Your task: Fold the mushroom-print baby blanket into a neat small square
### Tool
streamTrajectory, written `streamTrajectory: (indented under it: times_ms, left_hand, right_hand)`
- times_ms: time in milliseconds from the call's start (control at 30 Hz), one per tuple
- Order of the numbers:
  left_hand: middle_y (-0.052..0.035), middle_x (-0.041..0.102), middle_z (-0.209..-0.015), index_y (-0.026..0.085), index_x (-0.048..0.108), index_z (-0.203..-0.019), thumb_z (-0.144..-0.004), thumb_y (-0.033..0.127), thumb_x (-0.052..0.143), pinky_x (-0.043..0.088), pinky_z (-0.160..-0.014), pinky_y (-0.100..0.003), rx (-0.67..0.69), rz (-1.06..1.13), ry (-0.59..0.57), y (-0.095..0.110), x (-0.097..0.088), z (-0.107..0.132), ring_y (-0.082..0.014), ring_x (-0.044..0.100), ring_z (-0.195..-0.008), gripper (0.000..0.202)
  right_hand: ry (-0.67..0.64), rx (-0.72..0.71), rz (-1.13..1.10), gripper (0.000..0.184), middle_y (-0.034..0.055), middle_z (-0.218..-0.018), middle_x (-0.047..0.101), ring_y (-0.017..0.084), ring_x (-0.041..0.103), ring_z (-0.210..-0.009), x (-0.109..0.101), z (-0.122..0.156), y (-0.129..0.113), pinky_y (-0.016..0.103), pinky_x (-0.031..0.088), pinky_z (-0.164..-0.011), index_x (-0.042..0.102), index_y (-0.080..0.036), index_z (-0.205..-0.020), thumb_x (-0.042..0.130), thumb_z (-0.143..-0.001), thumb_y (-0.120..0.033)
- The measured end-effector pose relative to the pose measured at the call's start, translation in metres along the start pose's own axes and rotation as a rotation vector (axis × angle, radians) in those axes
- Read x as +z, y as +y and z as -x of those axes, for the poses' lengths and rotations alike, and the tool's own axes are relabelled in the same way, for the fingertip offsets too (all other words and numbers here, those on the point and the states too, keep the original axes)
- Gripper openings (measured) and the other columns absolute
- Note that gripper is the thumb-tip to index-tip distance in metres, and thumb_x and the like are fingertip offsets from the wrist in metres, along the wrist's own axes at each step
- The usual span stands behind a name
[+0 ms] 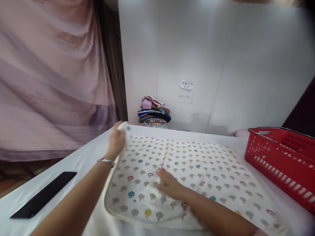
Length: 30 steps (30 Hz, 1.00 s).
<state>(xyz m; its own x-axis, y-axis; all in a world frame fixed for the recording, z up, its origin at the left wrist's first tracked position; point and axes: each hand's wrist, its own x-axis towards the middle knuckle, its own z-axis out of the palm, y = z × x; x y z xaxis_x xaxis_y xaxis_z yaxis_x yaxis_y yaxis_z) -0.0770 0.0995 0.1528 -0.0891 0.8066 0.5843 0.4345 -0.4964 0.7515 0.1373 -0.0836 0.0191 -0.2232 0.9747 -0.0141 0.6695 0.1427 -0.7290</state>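
We find the left hand (117,141) with fingers and thumb clamped together on the far-left corner of a mushroom-print cloth (187,164), lifting that corner off the table. The right hand (169,184) lies palm down over the cloth's middle, fingers apart, gripping nothing; blur prevents us from confirming contact. We note a metal bracelet (107,161) on the left wrist.

The cloth is spread across the white table (91,157), creased down its middle, with grey, blue, red and yellow mushrooms. To its left, near the left forearm, we record a flat black object (44,195); to its right stands a red basket (278,160). Beyond the far edge we observe a stack of folded fabrics (154,113) before a pale wall (197,42) bearing a paper label (186,85) and, below it, "45-50". A pink curtain (49,75) hangs at left.
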Motion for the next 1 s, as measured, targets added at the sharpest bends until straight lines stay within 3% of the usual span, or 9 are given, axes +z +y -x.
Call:
streamTrajectory:
  times_ms: [100, 167, 233, 333, 467, 633, 767, 867, 1000]
  left_hand:
    - [0.0028, 0.053, -0.055, 0.016, 0.038, -0.132, -0.083, 0.018, 0.038, 0.039, -0.05, -0.024, 0.244, -0.036, -0.385, 0.077, 0.085, 0.053, -0.0115, 0.049, -0.045, 0.049]
    - [-0.0026, 0.06, -0.063, 0.014, 0.038, -0.132, -0.083, 0.017, 0.037, 0.042, -0.053, -0.028, 0.506, -0.094, -0.645, 0.11, 0.133, 0.105, -0.0147, 0.057, -0.052, 0.049]
    - [-0.0087, 0.065, -0.076, 0.016, 0.035, -0.134, -0.084, 0.019, 0.038, 0.042, -0.055, -0.03, 0.76, -0.061, -0.862, 0.127, 0.169, 0.162, -0.018, 0.062, -0.061, 0.05]
    - [-0.0098, 0.066, -0.082, 0.018, 0.031, -0.136, -0.085, 0.018, 0.034, 0.045, -0.055, -0.032, 0.871, 0.017, -0.984, 0.132, 0.199, 0.237, -0.0204, 0.064, -0.067, 0.051]
    - [-0.0109, 0.065, -0.093, 0.018, 0.031, -0.136, -0.084, 0.012, 0.032, 0.049, -0.062, -0.033, 0.929, 0.026, -1.03, 0.129, 0.208, 0.291, -0.0216, 0.063, -0.078, 0.053]
    - [-0.0087, 0.061, -0.108, 0.016, 0.024, -0.139, -0.081, 0.009, 0.033, 0.048, -0.072, -0.032, 0.92, -0.083, -1.052, 0.125, 0.197, 0.299, -0.0215, 0.058, -0.091, 0.059]
    - [-0.0085, 0.056, -0.119, 0.018, 0.023, -0.138, -0.079, 0.009, 0.038, 0.045, -0.082, -0.036, 0.909, -0.14, -1.037, 0.109, 0.184, 0.3, -0.022, 0.054, -0.099, 0.062]
    - [-0.0074, 0.051, -0.127, 0.02, 0.025, -0.138, -0.078, 0.005, 0.038, 0.039, -0.093, -0.039, 0.886, -0.201, -1.024, 0.094, 0.171, 0.303, -0.0219, 0.048, -0.11, 0.063]
    - [-0.0068, 0.047, -0.134, 0.02, 0.033, -0.135, -0.075, 0.003, 0.039, 0.034, -0.099, -0.042, 0.817, -0.299, -1.082, 0.085, 0.154, 0.3, -0.023, 0.042, -0.12, 0.063]
  right_hand:
    - [0.257, 0.105, -0.423, 0.061, 0.01, -0.141, 0.037, 0.023, 0.037, -0.128, -0.04, 0.01, 0.01, 0.042, 0.037, -0.097, 0.035, -0.026, -0.135, 0.025, -0.087, -0.063]
    - [0.413, 0.137, -0.667, 0.063, 0.0116, -0.126, 0.053, 0.023, 0.053, -0.111, -0.071, 0.031, 0.025, 0.038, 0.046, -0.084, 0.038, -0.025, -0.131, 0.016, -0.087, -0.065]
    - [0.553, 0.213, -0.818, 0.066, 0.0111, -0.108, 0.063, 0.024, 0.062, -0.093, -0.095, 0.062, 0.044, 0.037, 0.049, -0.071, 0.044, -0.024, -0.123, 0.015, -0.084, -0.069]
    - [0.646, 0.361, -0.994, 0.06, 0.0084, -0.087, 0.068, 0.024, 0.064, -0.077, -0.104, 0.116, 0.073, 0.034, 0.048, -0.061, 0.055, -0.021, -0.107, 0.024, -0.084, -0.067]
    - [0.69, 0.409, -1.301, 0.035, 0.0055, -0.077, 0.068, 0.02, 0.064, -0.073, -0.085, 0.161, 0.094, 0.03, 0.049, -0.063, 0.06, -0.017, -0.093, 0.045, -0.085, -0.048]
    - [0.716, 0.396, -1.518, 0.019, 0.0038, -0.073, 0.068, 0.018, 0.065, -0.074, -0.079, 0.165, 0.098, 0.026, 0.05, -0.068, 0.061, -0.016, -0.084, 0.056, -0.081, -0.034]
    - [0.577, 0.425, -1.464, 0.02, 0.0062, -0.078, 0.069, 0.019, 0.065, -0.076, -0.09, 0.163, 0.1, 0.028, 0.051, -0.067, 0.061, -0.014, -0.092, 0.055, -0.076, -0.025]
    - [0.491, 0.445, -1.329, 0.035, 0.0063, -0.084, 0.07, 0.02, 0.065, -0.074, -0.1, 0.166, 0.105, 0.03, 0.053, -0.063, 0.059, -0.015, -0.102, 0.054, -0.068, -0.016]
    - [0.435, 0.621, -1.151, 0.045, 0.008, -0.084, 0.069, 0.021, 0.066, -0.071, -0.113, 0.169, 0.113, 0.034, 0.055, -0.059, 0.055, -0.014, -0.105, 0.051, -0.06, -0.01]
